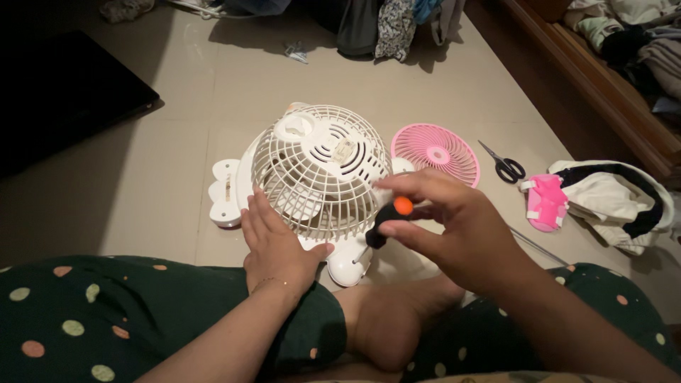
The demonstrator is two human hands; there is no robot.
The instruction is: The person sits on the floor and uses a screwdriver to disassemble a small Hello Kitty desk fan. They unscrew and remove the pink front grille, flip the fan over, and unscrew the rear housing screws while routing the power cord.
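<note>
While the left hand (pixel 273 245) lies flat, unclenched, against the fan (pixel 316 170), the right hand (pixel 443 220) pinches a screwdriver (pixel 389 221) whose tip could slip off and gouge the plastic.

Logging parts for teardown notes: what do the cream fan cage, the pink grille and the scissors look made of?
Cream fan cage: looks like moulded plastic, matte, with thick uniform ribs. Pink grille: likely plastic too, same moulded spoke pattern, solid colour. Scissors: blades look metal, thin and grey; handles dark, probably plastic, though dim light leaves that open.

On the tiled floor: one cream plastic table fan (pixel 316 170), one round pink fan grille (pixel 435 152), one pair of black-handled scissors (pixel 504 165), one black-and-orange-handled screwdriver (pixel 386 223).
</note>
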